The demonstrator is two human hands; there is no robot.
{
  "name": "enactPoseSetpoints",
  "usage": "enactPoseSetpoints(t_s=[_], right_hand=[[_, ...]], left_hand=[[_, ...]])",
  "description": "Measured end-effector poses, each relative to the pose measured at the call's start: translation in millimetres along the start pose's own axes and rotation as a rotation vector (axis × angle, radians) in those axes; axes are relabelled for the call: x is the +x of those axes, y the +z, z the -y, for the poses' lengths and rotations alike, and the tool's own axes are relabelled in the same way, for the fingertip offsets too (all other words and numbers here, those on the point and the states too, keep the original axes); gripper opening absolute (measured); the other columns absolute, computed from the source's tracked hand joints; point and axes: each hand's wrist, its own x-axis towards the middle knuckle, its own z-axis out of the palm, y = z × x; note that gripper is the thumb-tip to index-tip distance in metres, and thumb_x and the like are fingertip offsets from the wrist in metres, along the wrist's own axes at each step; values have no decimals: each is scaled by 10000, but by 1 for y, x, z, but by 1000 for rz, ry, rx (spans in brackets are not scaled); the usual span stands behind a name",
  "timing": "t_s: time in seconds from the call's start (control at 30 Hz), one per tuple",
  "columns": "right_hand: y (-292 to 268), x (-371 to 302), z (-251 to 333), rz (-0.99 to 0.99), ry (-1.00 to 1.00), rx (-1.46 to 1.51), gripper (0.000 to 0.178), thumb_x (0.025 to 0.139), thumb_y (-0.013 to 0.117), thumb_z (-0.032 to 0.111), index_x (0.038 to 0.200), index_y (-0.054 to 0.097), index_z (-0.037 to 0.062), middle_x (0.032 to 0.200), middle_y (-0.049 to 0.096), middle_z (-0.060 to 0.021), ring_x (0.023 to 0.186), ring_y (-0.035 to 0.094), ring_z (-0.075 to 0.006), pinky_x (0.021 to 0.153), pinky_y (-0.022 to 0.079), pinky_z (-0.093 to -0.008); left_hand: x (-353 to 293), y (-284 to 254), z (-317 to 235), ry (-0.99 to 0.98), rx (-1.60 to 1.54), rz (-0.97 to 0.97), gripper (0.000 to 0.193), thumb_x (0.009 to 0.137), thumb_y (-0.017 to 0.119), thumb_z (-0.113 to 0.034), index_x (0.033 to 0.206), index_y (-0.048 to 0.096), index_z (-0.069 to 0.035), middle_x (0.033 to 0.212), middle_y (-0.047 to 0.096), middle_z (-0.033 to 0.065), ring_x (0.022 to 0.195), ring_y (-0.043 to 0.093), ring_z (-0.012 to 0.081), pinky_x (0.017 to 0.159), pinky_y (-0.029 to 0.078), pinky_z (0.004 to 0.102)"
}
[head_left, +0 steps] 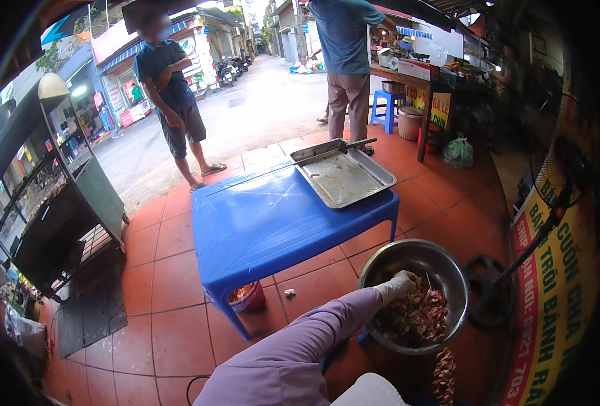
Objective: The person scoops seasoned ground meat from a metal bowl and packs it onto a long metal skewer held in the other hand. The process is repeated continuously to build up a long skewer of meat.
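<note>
My left hand (403, 285), in a pale glove below a lavender sleeve, reaches into a large metal bowl (457, 312). Its fingers look curled, close against the chopped raw meat (415, 317); what they hold is hidden. A thin skewer (429, 279) sticks up beside the fingertips. Below the bowl's near rim, a long row of meat pieces (443, 379) runs down to the lower edge, apparently threaded together. My right hand is out of sight.
A blue plastic table (259, 227) stands ahead, bearing a metal tray (344, 177). Under it sits a red tub (247, 298). A cart (97, 203) stands left, a banner (550, 291) and a black stand base (489, 291) right. Two people (168, 95) stand beyond the table.
</note>
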Motion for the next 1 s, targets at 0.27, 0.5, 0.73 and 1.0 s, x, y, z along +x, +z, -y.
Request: enactPoseSetpoints(t_s=[0.27,0.5,0.73,1.0], right_hand=[[-4,6,18,-10,-20,-28,144,780,688,202,867,653,93,665,617,-27,524,526,-151,477,410,-353],[4,18,3,6,-76,-55,136,787,679,195,870,646,92,671,616,-26,528,523,-150,477,406,-354],[15,2,-84,92,27,112,95,789,670,131,869,645,88,652,601,-22,493,481,-122,445,382,-322],[16,-2,-68,88,130,167,155,760,711,183,862,671,73,613,576,-26,504,494,-129,478,407,-321]], left_hand=[[16,9,11,-100,-728,31,89,874,527,-43,808,586,-54,646,549,20,537,497,166,494,439,313],[22,-28,44,28,-554,97,192,894,553,-162,1052,585,-58,926,628,121,785,619,267,638,517,391],[2,-4,-29,-14,-191,217,215,879,534,-185,1050,595,-69,948,611,115,879,602,272,762,516,403],[39,-2,6,-74,-815,93,225,954,419,-57,1144,492,41,1087,546,202,1044,569,346,890,521,429]])
